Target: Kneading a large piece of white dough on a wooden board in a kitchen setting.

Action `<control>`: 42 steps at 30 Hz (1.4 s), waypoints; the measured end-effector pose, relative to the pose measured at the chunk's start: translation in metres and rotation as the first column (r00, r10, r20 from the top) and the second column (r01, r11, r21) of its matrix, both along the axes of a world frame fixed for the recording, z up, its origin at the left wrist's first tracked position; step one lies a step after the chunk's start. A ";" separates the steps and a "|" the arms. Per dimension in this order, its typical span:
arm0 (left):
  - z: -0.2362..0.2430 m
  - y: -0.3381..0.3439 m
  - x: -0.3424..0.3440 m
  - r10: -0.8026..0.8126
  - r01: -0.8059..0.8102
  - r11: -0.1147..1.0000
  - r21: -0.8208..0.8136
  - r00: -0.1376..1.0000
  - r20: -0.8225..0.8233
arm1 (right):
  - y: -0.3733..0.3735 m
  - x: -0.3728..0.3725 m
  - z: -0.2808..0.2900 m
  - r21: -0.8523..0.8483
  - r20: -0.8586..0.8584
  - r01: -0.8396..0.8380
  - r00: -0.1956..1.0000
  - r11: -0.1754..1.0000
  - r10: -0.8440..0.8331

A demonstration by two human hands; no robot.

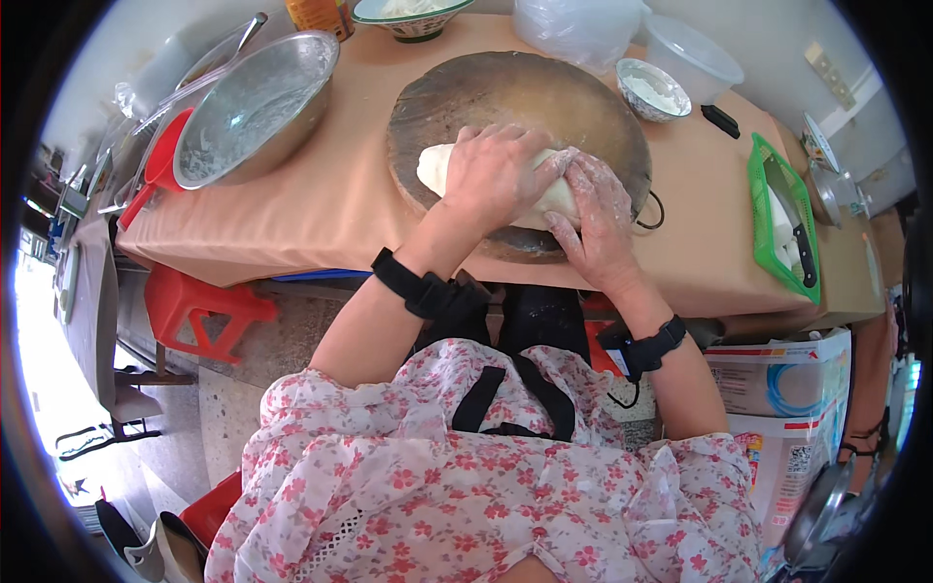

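A pale lump of dough (433,168) lies across the near half of a thick round wooden board (515,92). My left hand (494,175) rests over the dough's middle, its fingers curved down over the far side. Around the dough's right end wraps my right hand (600,216), floury on fingers and back, with the thumb on the near side. The two hands almost meet at the fingertips. Between them more of the dough shows; its underside and the parts beneath my palms are hidden.
A large metal bowl (258,112) with floury walls tilts at the left beside a red scoop-like container (167,155). Beyond the board stand a bowl of white powder (653,90) and a clear plastic tub (692,53). A black-handled knife (803,255) lies in a green basket (763,219) at right.
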State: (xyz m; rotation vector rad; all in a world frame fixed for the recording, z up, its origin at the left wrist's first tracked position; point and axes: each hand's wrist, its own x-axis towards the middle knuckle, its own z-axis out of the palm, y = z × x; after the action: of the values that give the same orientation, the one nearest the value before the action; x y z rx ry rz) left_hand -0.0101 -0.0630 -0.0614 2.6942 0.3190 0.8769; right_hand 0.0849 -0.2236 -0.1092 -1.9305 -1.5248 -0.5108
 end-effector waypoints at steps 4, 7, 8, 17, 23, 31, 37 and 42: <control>-0.003 -0.002 -0.004 -0.007 0.006 0.999 0.035 0.999 0.033 | -0.003 -0.003 0.001 0.005 0.018 -0.008 1.000 1.000 0.008; -0.002 -0.002 -0.001 -0.028 0.028 1.000 0.005 1.000 0.010 | -0.004 0.001 0.001 0.021 0.032 -0.017 0.999 1.000 0.016; -0.002 0.000 0.003 -0.033 0.033 0.999 0.012 0.999 0.001 | -0.003 0.003 0.000 0.043 0.046 -0.033 0.998 0.999 0.031; -0.002 0.013 0.007 0.022 -0.023 0.997 -0.073 1.000 -0.019 | 0.011 0.007 0.000 0.096 0.085 -0.050 0.995 0.994 0.042; -0.001 0.007 0.008 -0.024 0.025 0.999 -0.046 0.999 0.022 | 0.008 0.009 -0.005 0.111 0.081 -0.033 0.996 0.993 0.024; -0.011 0.011 0.009 0.024 -0.023 0.999 -0.031 0.999 0.034 | 0.007 0.009 -0.005 0.108 0.072 -0.027 0.997 0.994 0.019; -0.020 0.006 -0.012 -0.050 0.047 0.998 0.049 0.996 0.067 | 0.009 0.011 -0.008 0.132 0.078 -0.038 0.997 0.991 0.028; -0.035 -0.001 -0.053 -0.163 0.099 0.953 0.286 0.964 0.211 | 0.009 0.016 -0.005 0.154 0.080 -0.085 0.994 0.984 0.074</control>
State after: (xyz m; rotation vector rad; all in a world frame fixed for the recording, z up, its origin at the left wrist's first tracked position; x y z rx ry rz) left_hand -0.0634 -0.0636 -0.0968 2.7753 -0.0386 1.2624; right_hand 0.1005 -0.2149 -0.1146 -1.7410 -1.5524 -0.6535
